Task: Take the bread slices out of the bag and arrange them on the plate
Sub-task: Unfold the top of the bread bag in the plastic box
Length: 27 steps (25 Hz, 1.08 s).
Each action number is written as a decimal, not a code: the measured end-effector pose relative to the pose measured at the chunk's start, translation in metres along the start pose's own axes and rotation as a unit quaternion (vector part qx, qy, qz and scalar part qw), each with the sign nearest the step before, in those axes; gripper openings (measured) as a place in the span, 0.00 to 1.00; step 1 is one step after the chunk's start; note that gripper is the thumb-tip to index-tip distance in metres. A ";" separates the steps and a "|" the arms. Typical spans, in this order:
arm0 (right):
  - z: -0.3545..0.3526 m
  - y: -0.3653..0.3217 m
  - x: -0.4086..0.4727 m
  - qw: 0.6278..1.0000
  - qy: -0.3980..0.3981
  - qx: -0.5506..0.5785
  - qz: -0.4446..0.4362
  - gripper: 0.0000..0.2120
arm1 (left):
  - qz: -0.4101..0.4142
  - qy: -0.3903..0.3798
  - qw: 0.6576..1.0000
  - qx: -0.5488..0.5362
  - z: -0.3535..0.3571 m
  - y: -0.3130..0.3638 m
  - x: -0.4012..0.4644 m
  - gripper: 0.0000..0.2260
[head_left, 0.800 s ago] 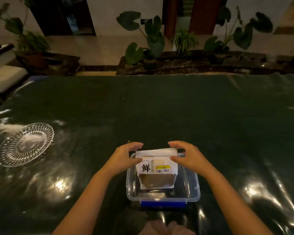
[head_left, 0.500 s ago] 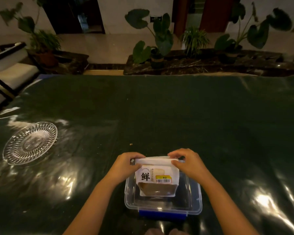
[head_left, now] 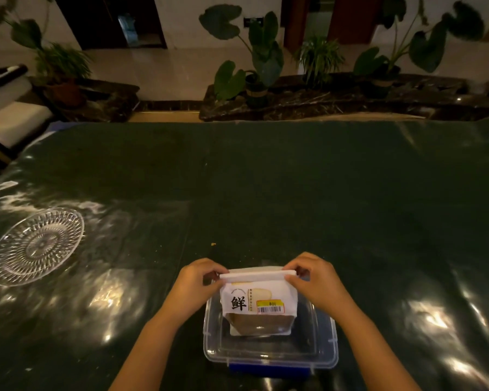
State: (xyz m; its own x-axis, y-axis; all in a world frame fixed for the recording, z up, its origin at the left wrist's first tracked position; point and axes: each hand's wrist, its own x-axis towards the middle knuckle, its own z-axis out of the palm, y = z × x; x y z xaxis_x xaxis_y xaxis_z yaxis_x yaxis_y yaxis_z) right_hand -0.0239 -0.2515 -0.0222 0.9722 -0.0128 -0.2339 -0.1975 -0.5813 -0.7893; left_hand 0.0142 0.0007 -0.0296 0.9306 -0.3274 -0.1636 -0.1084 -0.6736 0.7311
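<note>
A white bread bag (head_left: 251,301) with a black character and a yellow price label stands upright in a clear plastic box (head_left: 268,354) near the table's front edge. Brown bread shows through the bag's lower window. My left hand (head_left: 198,283) pinches the left end of the bag's folded top strip, and my right hand (head_left: 314,280) pinches the right end. A clear patterned glass plate (head_left: 36,245) lies far to the left on the table, with nothing on it.
The table is covered in a dark green cloth under shiny clear film (head_left: 266,193). A small crumb (head_left: 213,244) lies beyond the box. Potted plants (head_left: 254,66) and a stone ledge stand behind the table's far edge. A chair (head_left: 6,108) is at the far left.
Both hands have closed in from the bag's sides onto the ends of its folded top. The camera view tilted up a little, so the box sits lower in frame.
</note>
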 end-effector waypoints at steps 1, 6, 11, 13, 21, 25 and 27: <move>0.003 -0.001 -0.003 1.000 0.019 0.007 0.008 0.03 | 0.009 -0.005 1.000 0.004 -0.002 0.001 0.000 0.12; 0.013 -0.002 -0.016 0.992 0.116 0.019 0.043 0.03 | 0.022 0.051 0.998 0.019 0.002 0.004 -0.008 0.09; 0.016 0.001 -0.023 0.984 0.160 0.029 0.066 0.10 | -0.018 0.064 0.998 -0.018 0.003 0.000 -0.010 0.16; 0.018 0.003 -0.024 0.983 0.162 0.043 0.073 0.11 | -0.026 0.019 0.999 -0.027 0.003 -0.002 -0.012 0.23; 0.022 -0.001 -0.027 0.983 0.139 0.112 0.038 0.21 | 0.095 0.007 0.995 0.036 0.002 0.001 -0.015 0.15; 0.015 -0.007 -0.026 0.987 0.131 0.096 -0.004 0.10 | 0.100 0.038 0.994 -0.023 -0.006 0.001 -0.010 0.08; 0.013 -0.010 -0.023 0.986 0.132 0.099 -0.001 0.08 | 0.070 0.035 0.996 -0.050 -0.004 0.005 -0.004 0.08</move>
State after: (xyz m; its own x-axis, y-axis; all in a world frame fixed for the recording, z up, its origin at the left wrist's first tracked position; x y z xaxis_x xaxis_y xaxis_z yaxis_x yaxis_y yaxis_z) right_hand -0.0463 -0.2347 -0.0166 0.9663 -0.2386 -0.0970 -0.1910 -0.4110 -0.8914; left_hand 0.0114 0.0018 -0.0225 0.9309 -0.3650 -0.0114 -0.2074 -0.5539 0.8063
